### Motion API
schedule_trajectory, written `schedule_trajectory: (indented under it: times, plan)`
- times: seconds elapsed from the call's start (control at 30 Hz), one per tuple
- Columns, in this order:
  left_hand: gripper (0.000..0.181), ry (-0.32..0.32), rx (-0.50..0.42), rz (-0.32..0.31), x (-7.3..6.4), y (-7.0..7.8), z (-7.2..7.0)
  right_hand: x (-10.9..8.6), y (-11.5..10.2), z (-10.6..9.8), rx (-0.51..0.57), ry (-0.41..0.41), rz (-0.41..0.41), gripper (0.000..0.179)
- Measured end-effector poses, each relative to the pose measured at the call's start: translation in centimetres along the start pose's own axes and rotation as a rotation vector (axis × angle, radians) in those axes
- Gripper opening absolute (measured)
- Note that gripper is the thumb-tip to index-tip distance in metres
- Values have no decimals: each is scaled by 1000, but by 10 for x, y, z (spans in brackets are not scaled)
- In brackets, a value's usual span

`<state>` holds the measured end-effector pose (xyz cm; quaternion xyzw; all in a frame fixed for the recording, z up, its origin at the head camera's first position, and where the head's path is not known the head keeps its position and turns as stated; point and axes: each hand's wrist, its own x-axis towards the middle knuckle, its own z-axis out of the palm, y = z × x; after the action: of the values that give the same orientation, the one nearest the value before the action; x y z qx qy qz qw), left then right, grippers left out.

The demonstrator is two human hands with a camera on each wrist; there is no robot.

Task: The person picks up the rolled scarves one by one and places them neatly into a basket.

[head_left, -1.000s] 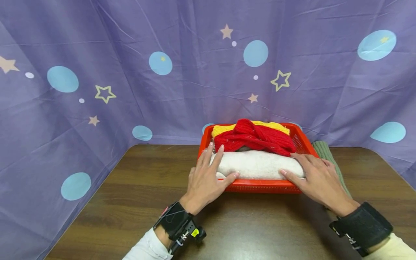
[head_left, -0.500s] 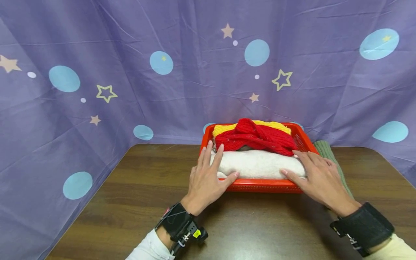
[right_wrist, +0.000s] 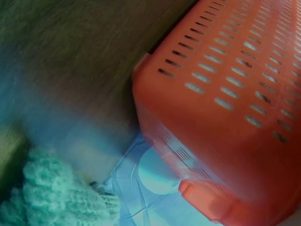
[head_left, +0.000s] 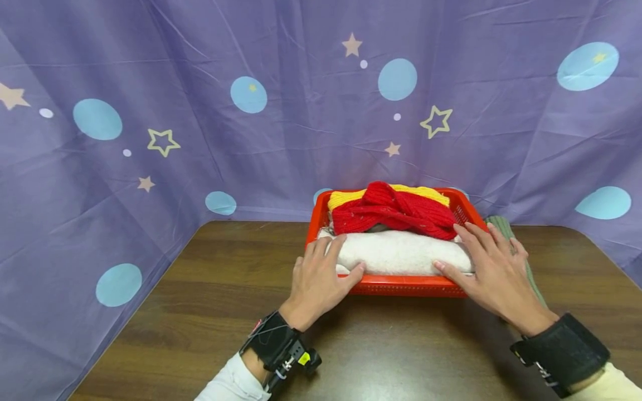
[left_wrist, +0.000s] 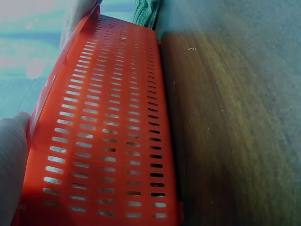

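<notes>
A white rolled cloth (head_left: 401, 253) lies along the front of a red plastic basket (head_left: 408, 285) in the head view. My left hand (head_left: 318, 278) rests at the roll's left end, thumb on its front and fingers over the top. At the right end lies my right hand (head_left: 494, 273), fingers spread and thumb touching the roll near the front rim. Behind the roll are a twisted red knit piece (head_left: 396, 210) and a yellow knit piece (head_left: 423, 194). The left wrist view has the basket's slotted front wall (left_wrist: 108, 113) and part of the left thumb (left_wrist: 11, 160).
A green knit piece (head_left: 506, 231) lies on the wooden table (head_left: 236, 278) just right of the basket, partly behind my right hand; it also shows in the right wrist view as a pale green knit (right_wrist: 61, 193). A purple patterned curtain (head_left: 301, 150) hangs behind the table.
My left fingers have bent and drawn back lower over the roll's left end. My right fingers have spread and lifted slightly. The basket and knits stay where they were.
</notes>
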<state>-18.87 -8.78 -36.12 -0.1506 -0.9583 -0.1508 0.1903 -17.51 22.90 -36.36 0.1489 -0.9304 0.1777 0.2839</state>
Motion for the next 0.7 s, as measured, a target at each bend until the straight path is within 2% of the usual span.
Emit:
schedule_trajectory:
  times: [0.17,0.3,0.4,0.57,0.63,0.7]
  plan:
    - [68,-1,0,2,0,1,-1,-1,-1,-3,-9,-9,37,88]
    - [68,6,-1,6,0,1,-1,-1,-2,-5,13,-55,40,93]
    - [68,11,-1,6,0,1,-1,-1,-2,-6,4,-103,35,85]
    - [68,18,-5,7,-1,0,0,0,-1,-3,-51,-55,-13,64]
    - [68,18,-6,10,-1,0,0,0,0,-2,-36,-26,-13,67]
    - [68,21,-8,11,-2,0,0,0,0,-1,-9,-26,7,76]
